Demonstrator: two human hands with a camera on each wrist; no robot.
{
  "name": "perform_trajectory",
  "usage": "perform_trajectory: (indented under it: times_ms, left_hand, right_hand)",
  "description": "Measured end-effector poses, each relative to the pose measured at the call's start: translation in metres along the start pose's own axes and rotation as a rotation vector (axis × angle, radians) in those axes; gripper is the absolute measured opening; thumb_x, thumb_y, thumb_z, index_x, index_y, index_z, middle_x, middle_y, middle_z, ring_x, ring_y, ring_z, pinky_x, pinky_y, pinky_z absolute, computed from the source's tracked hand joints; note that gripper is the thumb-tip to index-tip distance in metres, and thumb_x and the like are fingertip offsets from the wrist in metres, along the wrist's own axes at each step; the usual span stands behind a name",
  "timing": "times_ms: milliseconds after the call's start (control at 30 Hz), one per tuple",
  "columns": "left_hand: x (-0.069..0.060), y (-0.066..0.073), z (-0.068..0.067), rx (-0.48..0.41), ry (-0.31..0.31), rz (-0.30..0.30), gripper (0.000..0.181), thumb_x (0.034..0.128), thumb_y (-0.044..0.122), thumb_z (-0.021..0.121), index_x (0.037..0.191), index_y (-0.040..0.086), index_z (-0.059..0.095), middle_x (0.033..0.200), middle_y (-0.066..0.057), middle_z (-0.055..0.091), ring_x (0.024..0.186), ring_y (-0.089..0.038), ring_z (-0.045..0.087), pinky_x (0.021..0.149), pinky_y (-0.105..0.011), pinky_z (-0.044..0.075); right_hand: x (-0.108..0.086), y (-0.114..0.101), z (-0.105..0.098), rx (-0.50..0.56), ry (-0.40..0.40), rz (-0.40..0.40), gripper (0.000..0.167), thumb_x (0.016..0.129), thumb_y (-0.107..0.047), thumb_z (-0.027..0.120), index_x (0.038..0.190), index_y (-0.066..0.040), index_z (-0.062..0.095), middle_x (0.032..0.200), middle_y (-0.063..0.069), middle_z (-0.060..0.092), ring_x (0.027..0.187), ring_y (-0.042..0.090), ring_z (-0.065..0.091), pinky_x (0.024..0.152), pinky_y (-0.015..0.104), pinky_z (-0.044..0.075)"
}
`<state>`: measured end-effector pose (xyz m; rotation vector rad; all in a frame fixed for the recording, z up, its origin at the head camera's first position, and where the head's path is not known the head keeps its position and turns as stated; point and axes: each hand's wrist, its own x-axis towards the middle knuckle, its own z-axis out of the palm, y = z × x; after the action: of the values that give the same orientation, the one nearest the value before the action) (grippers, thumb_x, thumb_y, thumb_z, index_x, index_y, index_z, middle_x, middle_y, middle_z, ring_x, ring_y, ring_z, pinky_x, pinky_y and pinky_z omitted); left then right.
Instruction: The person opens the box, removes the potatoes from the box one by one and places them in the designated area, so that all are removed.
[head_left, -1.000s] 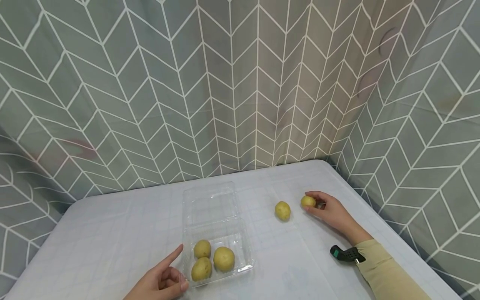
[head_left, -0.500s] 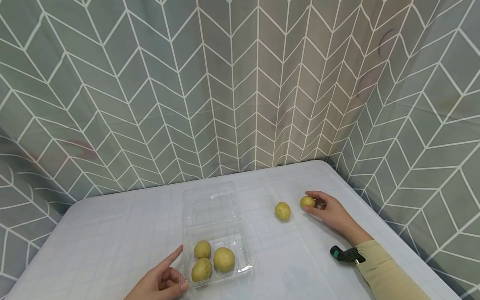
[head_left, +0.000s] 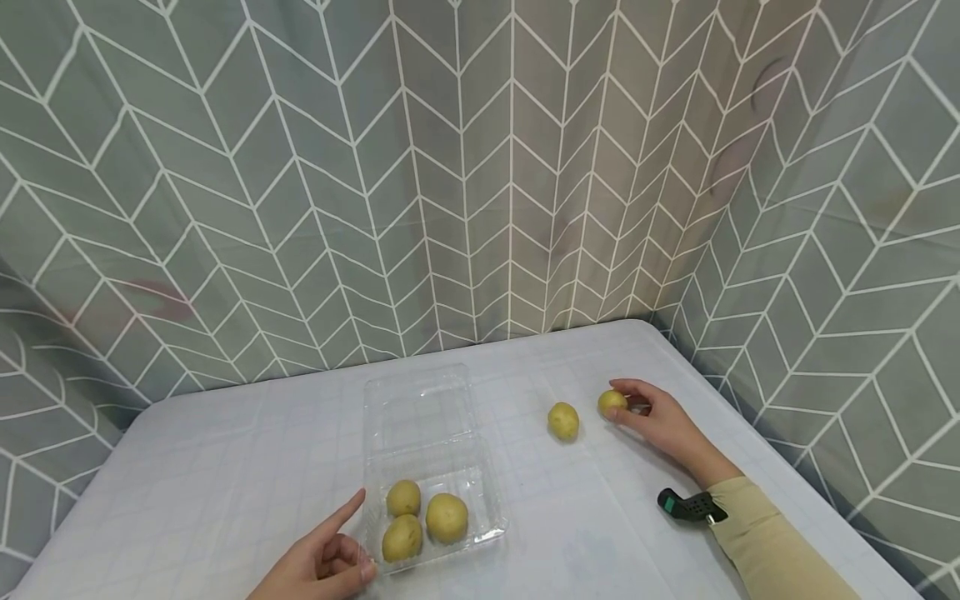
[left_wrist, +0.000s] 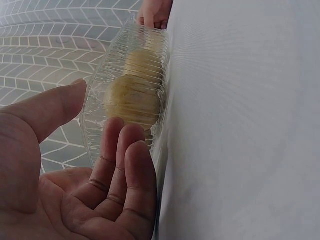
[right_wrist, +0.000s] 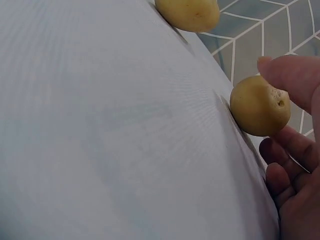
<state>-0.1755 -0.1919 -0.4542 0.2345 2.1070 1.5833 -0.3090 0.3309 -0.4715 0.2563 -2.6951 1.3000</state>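
A clear plastic clamshell box lies with its lid folded back. Three potatoes sit in its base. My left hand is at the box's near left corner, index finger straight and the others bent. In the left wrist view, its thumb and fingertips lie against the box wall, with potatoes behind the plastic. Over to the right, my right hand holds a small potato between thumb and fingers, low at the tabletop. Another potato lies just left of it.
A white cloth covers the table. Patterned grey curtains hang behind it and along the right side. A black band is on my right wrist, at the beige sleeve.
The view has shifted very slightly. Both hands and all the potatoes keep practically the same places.
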Motion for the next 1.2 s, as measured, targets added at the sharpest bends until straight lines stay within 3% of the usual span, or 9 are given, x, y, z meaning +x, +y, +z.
perform_trajectory:
  times_ms: [200, 500, 733, 1200]
  left_hand:
    - [0.002, -0.003, 0.000, 0.007, -0.008, 0.013, 0.092, 0.0940, 0.022, 0.070, 0.156, -0.003, 0.007, 0.093, -0.009, 0.064, 0.079, -0.023, 0.061, 0.070, -0.025, 0.052]
    - [0.004, -0.001, 0.000, 0.004, -0.018, 0.039, 0.090, 0.0948, 0.021, 0.069, 0.156, -0.003, 0.008, 0.094, -0.009, 0.065, 0.079, -0.022, 0.062, 0.071, -0.025, 0.052]
    - [0.003, 0.000, -0.001, 0.006, -0.021, 0.075, 0.089, 0.0948, 0.019, 0.069, 0.156, -0.004, 0.008, 0.094, -0.010, 0.064, 0.078, -0.020, 0.062, 0.072, -0.025, 0.052]
    - [-0.001, 0.000, -0.001, -0.008, -0.008, 0.059, 0.090, 0.0939, 0.019, 0.070, 0.156, -0.004, 0.008, 0.093, -0.010, 0.064, 0.077, -0.020, 0.061, 0.070, -0.024, 0.052]
  right_hand:
    - [0.001, -0.005, -0.007, 0.053, -0.019, -0.021, 0.060, 0.094, -0.036, 0.070, 0.141, -0.005, 0.050, 0.135, 0.019, 0.055, 0.119, 0.034, 0.055, 0.091, 0.037, 0.049]
    - [0.002, -0.026, -0.019, 0.071, -0.010, -0.076, 0.060, 0.095, -0.036, 0.069, 0.144, -0.007, 0.048, 0.137, 0.016, 0.053, 0.123, 0.032, 0.051, 0.090, 0.017, 0.044]
    - [-0.001, -0.059, -0.021, 0.100, -0.030, -0.142, 0.059, 0.094, -0.028, 0.071, 0.143, -0.006, 0.048, 0.136, 0.013, 0.055, 0.123, 0.029, 0.053, 0.098, 0.035, 0.045]
    - [0.000, -0.119, -0.003, 0.214, -0.168, -0.284, 0.055, 0.091, -0.018, 0.075, 0.140, -0.009, 0.051, 0.140, 0.008, 0.052, 0.123, 0.030, 0.055, 0.099, 0.044, 0.045]
